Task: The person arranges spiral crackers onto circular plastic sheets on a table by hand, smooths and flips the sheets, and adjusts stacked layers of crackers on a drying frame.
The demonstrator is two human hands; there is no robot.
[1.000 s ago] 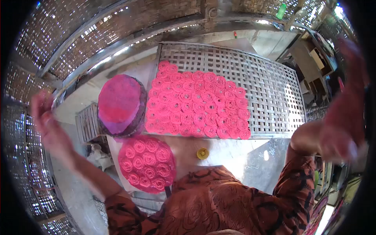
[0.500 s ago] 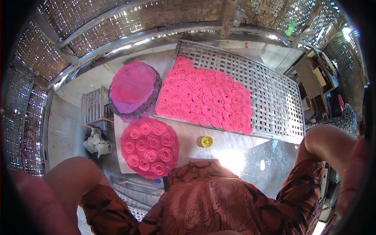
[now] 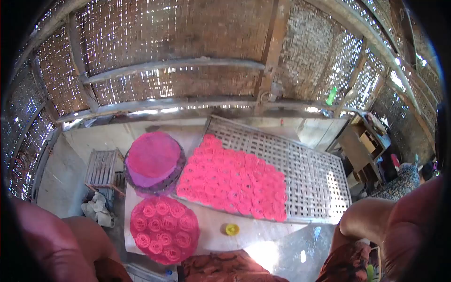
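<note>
My left hand (image 3: 44, 235) is raised close to the camera at the left edge, a pinkish blur. At the right edge my right hand (image 3: 413, 221) is raised the same way. The fingers of both fall outside the visible circle, so what they touch is hidden. Below and between them lies a round pink sheet (image 3: 165, 228) bearing several coiled pink rosettes. Beside it a yellow mould or cup (image 3: 232, 229) sits on the pale tabletop (image 3: 211, 239). Many more pink rosettes (image 3: 235, 178) cover the left part of a woven bamboo rack (image 3: 305, 174).
A round basket topped with pink and purple sheets (image 3: 155, 155) stands behind the round sheet. A slatted wooden stool (image 3: 102, 168) and a whitish bundle (image 3: 97, 210) are at left. A wooden cabinet (image 3: 361, 145) and a person in patterned clothing (image 3: 399, 183) are at right.
The view has tilted upward, so the table and rosettes sit lower and more of the woven wall shows. Both hands remain raised at the edges; nothing on the table has visibly moved.
</note>
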